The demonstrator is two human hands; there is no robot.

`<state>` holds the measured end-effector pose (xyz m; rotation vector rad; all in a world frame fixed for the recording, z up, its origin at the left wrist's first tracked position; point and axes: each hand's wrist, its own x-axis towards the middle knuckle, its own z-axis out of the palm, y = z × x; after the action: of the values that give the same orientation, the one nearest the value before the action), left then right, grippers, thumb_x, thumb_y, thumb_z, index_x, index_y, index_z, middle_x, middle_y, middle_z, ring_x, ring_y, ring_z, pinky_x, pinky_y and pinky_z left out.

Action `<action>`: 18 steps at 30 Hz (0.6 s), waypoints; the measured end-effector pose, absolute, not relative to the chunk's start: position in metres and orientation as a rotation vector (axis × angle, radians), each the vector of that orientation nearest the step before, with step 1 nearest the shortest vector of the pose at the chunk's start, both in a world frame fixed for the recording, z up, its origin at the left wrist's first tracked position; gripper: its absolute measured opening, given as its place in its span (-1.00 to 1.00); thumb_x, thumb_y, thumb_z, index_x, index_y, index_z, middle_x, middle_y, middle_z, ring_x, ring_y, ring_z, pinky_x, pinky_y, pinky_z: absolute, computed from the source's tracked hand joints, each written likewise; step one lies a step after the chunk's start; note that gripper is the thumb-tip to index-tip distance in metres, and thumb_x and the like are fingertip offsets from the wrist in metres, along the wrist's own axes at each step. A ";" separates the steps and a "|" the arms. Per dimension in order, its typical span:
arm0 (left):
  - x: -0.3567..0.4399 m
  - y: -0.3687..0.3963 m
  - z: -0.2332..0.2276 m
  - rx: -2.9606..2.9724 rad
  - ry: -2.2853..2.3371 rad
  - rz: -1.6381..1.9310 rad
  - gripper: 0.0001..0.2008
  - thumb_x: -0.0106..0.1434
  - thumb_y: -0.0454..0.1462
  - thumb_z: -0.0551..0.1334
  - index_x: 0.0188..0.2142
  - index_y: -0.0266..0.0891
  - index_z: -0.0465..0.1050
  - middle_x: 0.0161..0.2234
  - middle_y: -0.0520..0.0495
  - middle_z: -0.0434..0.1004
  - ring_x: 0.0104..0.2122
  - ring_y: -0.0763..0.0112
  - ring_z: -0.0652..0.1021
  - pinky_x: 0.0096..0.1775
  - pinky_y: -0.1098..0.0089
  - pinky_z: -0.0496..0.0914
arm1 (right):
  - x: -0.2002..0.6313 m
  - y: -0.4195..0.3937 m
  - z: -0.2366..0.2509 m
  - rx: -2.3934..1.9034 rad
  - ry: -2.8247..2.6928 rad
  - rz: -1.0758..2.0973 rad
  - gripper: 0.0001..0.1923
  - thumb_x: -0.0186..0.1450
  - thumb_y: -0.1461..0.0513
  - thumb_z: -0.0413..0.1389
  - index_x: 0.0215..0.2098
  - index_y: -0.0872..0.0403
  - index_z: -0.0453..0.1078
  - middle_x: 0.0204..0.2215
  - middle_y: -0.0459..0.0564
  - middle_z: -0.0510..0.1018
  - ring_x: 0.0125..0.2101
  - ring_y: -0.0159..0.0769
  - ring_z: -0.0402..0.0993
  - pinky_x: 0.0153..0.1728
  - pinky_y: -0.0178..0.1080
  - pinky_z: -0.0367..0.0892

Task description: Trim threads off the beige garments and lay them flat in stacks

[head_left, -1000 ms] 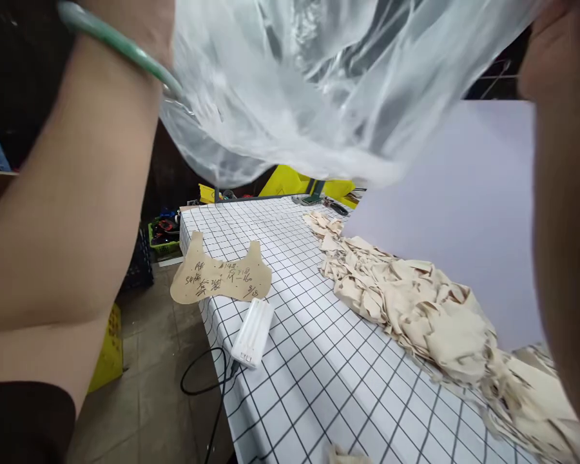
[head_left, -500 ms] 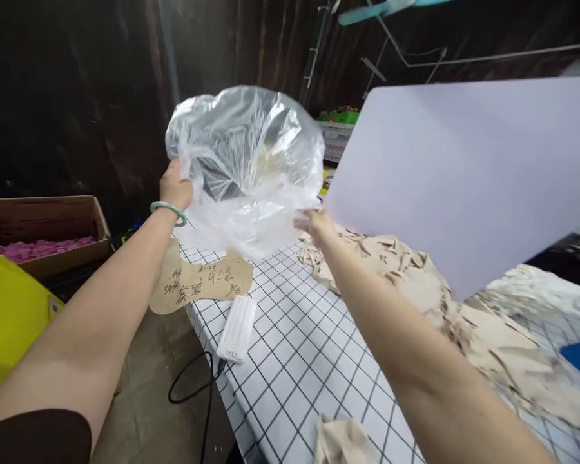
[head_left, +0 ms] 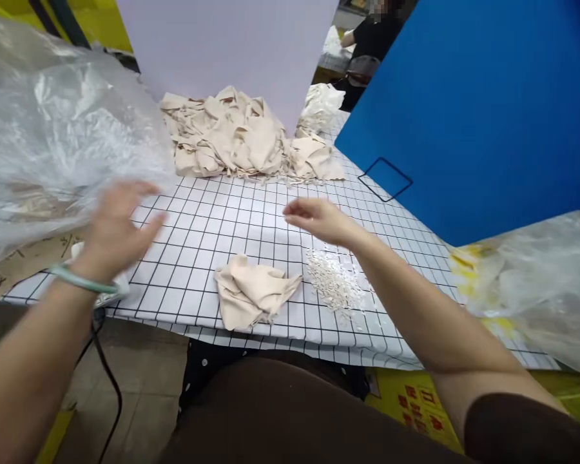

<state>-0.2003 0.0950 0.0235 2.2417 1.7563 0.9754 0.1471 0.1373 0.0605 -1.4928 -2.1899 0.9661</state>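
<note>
Here, head view only: left hand (head_left: 118,225) blurred, fingers spread and empty, just beside a clear plastic bag (head_left: 53,135) cut off at the left edge. Right hand (head_left: 319,219) open too, gripping nothing, above the checked table (head_left: 212,219). Near it, a folded cloth scrap (head_left: 251,290) and small white bits (head_left: 336,283), too fine to identify. Farther back, a cloth pile (head_left: 236,135).

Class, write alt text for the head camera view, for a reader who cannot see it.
Two bare hands hover open over a black-gridded white table: the left hand, wearing a green bangle, beside a clear plastic bag, the right hand above small white bits. A folded beige cloth piece lies near; a beige heap lies behind.
</note>
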 end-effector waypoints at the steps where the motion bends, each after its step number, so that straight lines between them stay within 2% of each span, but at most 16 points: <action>1: -0.182 0.091 0.021 2.308 1.644 0.886 -0.66 0.31 -0.17 0.23 0.04 -0.25 0.41 0.07 -0.20 0.43 0.09 0.10 0.43 0.14 -0.03 0.34 | 0.164 0.117 0.052 -1.546 -2.181 0.972 -0.81 0.33 0.13 0.11 -0.19 0.05 0.48 -0.22 0.04 0.59 -0.21 -0.19 0.51 -0.13 -0.03 0.45; 2: -0.163 0.086 0.017 2.357 1.527 0.781 -0.68 0.30 -0.19 0.21 0.01 -0.24 0.42 0.06 -0.20 0.44 0.12 0.09 0.41 0.17 -0.04 0.31 | 0.176 0.098 0.041 -1.551 -2.209 0.991 -0.83 0.34 0.15 0.09 -0.21 0.04 0.47 -0.22 0.04 0.58 -0.21 -0.20 0.50 -0.13 -0.04 0.45; 4: -0.127 0.076 0.007 2.398 1.331 0.579 -0.71 0.30 -0.24 0.13 -0.02 -0.23 0.44 0.06 -0.21 0.43 0.14 0.08 0.37 0.18 -0.02 0.30 | 0.189 0.066 0.015 -1.430 -2.371 0.949 -0.81 0.32 0.23 0.11 -0.11 0.02 0.45 -0.14 0.04 0.55 -0.12 -0.18 0.46 -0.07 -0.02 0.42; 7: -0.089 0.065 -0.007 2.393 1.224 0.387 -0.68 0.25 -0.32 0.09 -0.03 -0.26 0.44 0.10 -0.23 0.38 0.14 0.08 0.35 0.17 0.03 0.29 | 0.187 0.042 -0.021 -1.219 -2.571 0.671 -0.60 0.24 0.35 0.15 0.05 0.00 0.39 0.06 0.11 0.44 0.06 -0.07 0.33 0.05 0.06 0.31; 9: -0.080 0.065 -0.011 2.354 1.259 0.227 -0.59 0.17 -0.33 0.16 0.03 -0.28 0.41 0.11 -0.25 0.36 0.11 0.04 0.35 0.14 0.03 0.30 | 0.177 0.040 -0.034 -1.129 -2.634 0.552 -0.66 0.23 0.37 0.15 -0.04 0.01 0.43 0.09 0.13 0.43 0.09 0.00 0.28 0.07 0.11 0.25; 11: -0.082 0.070 -0.010 2.264 1.331 0.043 -0.54 0.07 -0.34 0.23 0.02 -0.27 0.42 0.02 -0.24 0.42 0.03 0.02 0.39 0.05 0.03 0.34 | 0.167 0.046 -0.035 -1.037 -2.632 0.569 -0.78 0.24 0.40 0.12 -0.19 0.04 0.46 -0.04 0.09 0.52 0.00 -0.04 0.35 0.03 0.07 0.27; 12: -0.085 0.074 -0.007 2.210 1.355 -0.036 -0.59 0.05 -0.35 0.24 -0.05 -0.26 0.46 -0.08 -0.20 0.47 -0.05 0.05 0.42 -0.01 0.07 0.37 | 0.163 0.051 -0.030 -1.009 -2.582 0.616 -0.81 0.24 0.41 0.09 -0.24 0.05 0.45 -0.15 0.06 0.55 -0.08 -0.10 0.39 -0.03 0.00 0.30; 14: -0.094 0.084 0.004 2.115 1.390 -0.075 -0.82 0.03 -0.35 0.26 -0.31 -0.25 0.49 -0.28 -0.12 0.46 -0.21 0.16 0.44 -0.16 0.18 0.39 | 0.159 0.065 -0.015 -1.023 -2.393 0.717 -0.85 0.27 0.38 0.06 -0.28 0.05 0.42 -0.30 -0.01 0.56 -0.24 -0.23 0.42 -0.18 -0.14 0.33; 15: -0.099 0.090 0.011 2.062 1.415 -0.003 -0.93 0.03 -0.34 0.27 -0.42 -0.25 0.45 -0.34 -0.08 0.43 -0.28 0.23 0.43 -0.23 0.25 0.38 | 0.159 0.075 -0.006 -1.057 -2.275 0.752 -0.88 0.29 0.35 0.06 -0.27 0.05 0.40 -0.34 -0.04 0.55 -0.31 -0.27 0.42 -0.25 -0.19 0.32; 16: -0.103 0.096 0.019 2.002 1.444 0.115 -0.95 0.02 -0.34 0.28 -0.49 -0.25 0.40 -0.37 -0.05 0.40 -0.32 0.29 0.41 -0.28 0.30 0.36 | 0.161 0.085 0.003 -1.099 -2.159 0.770 -0.91 0.30 0.32 0.07 -0.27 0.05 0.39 -0.36 -0.05 0.55 -0.35 -0.30 0.41 -0.31 -0.23 0.30; 18: -0.109 0.109 0.033 1.854 1.491 0.380 -0.91 0.02 -0.33 0.29 -0.48 -0.26 0.39 -0.38 -0.01 0.38 -0.37 0.37 0.40 -0.36 0.38 0.32 | 0.166 0.111 0.018 -1.197 -1.975 0.769 -0.93 0.28 0.30 0.07 -0.28 0.05 0.38 -0.40 -0.08 0.53 -0.39 -0.32 0.40 -0.37 -0.27 0.26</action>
<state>-0.1090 0.1086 0.0333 1.8541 1.4911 0.3800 0.1655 0.1112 0.0182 -1.1971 -1.9753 0.7687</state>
